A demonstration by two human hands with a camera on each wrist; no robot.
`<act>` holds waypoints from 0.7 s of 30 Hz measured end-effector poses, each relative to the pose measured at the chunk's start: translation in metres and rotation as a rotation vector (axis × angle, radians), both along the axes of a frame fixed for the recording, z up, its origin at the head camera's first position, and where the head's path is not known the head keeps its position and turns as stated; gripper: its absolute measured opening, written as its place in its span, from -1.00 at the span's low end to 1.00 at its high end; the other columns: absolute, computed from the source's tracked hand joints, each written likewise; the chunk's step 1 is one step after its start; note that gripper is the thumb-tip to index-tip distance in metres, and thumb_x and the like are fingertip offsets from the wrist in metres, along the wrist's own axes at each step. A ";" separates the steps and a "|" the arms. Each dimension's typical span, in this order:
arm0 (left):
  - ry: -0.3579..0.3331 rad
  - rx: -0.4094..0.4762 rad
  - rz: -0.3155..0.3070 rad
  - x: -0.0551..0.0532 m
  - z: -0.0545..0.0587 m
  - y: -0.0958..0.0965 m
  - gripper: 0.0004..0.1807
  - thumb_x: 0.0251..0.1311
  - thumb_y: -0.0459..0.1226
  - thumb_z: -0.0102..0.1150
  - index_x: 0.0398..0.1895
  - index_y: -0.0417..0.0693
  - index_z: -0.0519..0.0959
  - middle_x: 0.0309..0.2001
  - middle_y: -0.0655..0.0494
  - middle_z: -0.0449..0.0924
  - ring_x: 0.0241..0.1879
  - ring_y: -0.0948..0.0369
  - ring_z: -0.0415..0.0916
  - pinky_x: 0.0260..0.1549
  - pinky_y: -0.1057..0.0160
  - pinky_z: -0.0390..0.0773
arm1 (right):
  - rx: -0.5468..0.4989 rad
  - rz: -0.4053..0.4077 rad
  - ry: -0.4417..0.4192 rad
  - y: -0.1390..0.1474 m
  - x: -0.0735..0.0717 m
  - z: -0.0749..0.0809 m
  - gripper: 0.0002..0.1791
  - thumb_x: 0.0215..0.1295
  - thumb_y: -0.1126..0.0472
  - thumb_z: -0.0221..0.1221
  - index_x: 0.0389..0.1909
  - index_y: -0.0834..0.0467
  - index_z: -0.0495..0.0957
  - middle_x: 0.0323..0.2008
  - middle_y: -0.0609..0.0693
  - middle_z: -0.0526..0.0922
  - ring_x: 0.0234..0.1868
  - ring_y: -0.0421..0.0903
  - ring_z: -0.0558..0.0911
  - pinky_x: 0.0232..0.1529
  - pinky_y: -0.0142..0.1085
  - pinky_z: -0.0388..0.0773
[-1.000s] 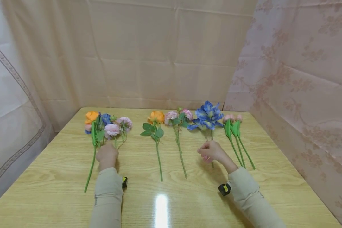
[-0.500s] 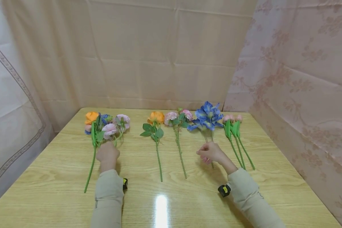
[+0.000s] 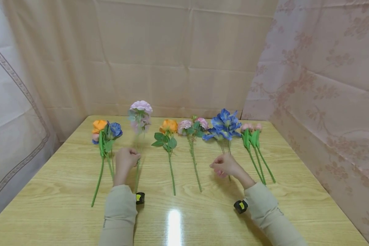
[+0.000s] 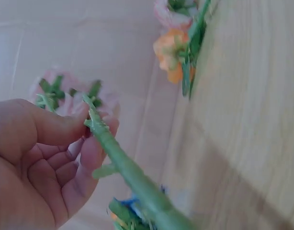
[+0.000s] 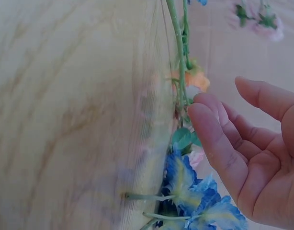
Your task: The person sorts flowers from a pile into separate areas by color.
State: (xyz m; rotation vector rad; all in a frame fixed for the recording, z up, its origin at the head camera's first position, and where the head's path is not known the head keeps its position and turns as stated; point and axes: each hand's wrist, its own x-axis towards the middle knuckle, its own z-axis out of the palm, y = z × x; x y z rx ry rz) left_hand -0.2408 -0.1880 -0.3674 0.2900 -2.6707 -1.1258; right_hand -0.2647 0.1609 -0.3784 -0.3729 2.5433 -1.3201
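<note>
- Far left on the wooden table [image 3: 203, 218], I had a loose bunch lying together: an orange flower [image 3: 99, 126], a small blue flower [image 3: 115, 130] and a green-stemmed tulip [image 3: 95, 137].
- Next over, my left hand [image 3: 126, 160] was pinching a stem between thumb and fingers. That was the pale pink flowers [image 3: 141, 106], two heads on one stem, held roughly upright just right of the bunch. Couldn't tell if the stem's bottom touched the table.
- Then an orange rose [image 3: 168, 126] with leaves, lying flat.
- Right beside it, some pink flowers [image 3: 184, 127] on a single stem, also flat.
- My right hand [image 3: 227, 164] was relaxed, thumb spread away from lightly bent fingers, right by the stems of the big blue flowers [image 3: 224, 124]. Couldn't tell if it touched them.
- Far right, pink tulips [image 3: 246, 127] lay side by side.
</note>
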 end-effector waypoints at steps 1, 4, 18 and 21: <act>0.015 0.027 -0.004 0.000 0.001 0.003 -0.80 0.06 -0.36 0.17 -0.67 -0.24 0.54 -0.66 0.01 0.54 -0.74 0.25 0.42 -0.67 0.29 0.43 | -0.002 0.009 0.002 -0.001 0.000 0.000 -0.78 0.16 0.28 0.13 -0.39 0.44 0.52 -0.63 0.15 0.53 -0.70 -0.15 0.50 -0.66 -0.28 0.52; 0.045 0.116 -0.012 0.000 0.004 0.010 -0.88 0.06 -0.39 0.18 -0.49 -0.36 0.57 -0.51 -0.14 0.59 -0.70 0.21 0.50 -0.65 0.27 0.51 | 0.011 0.036 0.012 -0.003 0.002 0.001 -0.76 0.16 0.27 0.13 -0.39 0.44 0.52 -0.64 0.13 0.53 -0.70 -0.15 0.50 -0.66 -0.28 0.52; 0.087 0.384 -0.258 0.013 0.031 0.061 -0.94 0.05 -0.51 0.14 -0.49 -0.42 0.52 -0.59 -0.12 0.56 -0.69 0.15 0.50 -0.59 0.19 0.57 | -0.023 0.173 0.061 -0.018 0.013 0.006 -0.79 0.18 0.27 0.12 -0.38 0.39 0.54 -0.56 0.24 0.56 -0.60 -0.05 0.56 -0.59 -0.23 0.55; 0.103 0.389 -0.307 0.016 0.033 0.073 -0.94 0.04 -0.52 0.15 -0.52 -0.40 0.51 -0.58 -0.14 0.56 -0.71 0.21 0.49 -0.62 0.24 0.56 | -0.055 0.209 0.061 -0.025 0.017 0.006 -0.80 0.19 0.28 0.11 -0.35 0.40 0.53 -0.53 0.25 0.56 -0.58 -0.07 0.56 -0.58 -0.24 0.55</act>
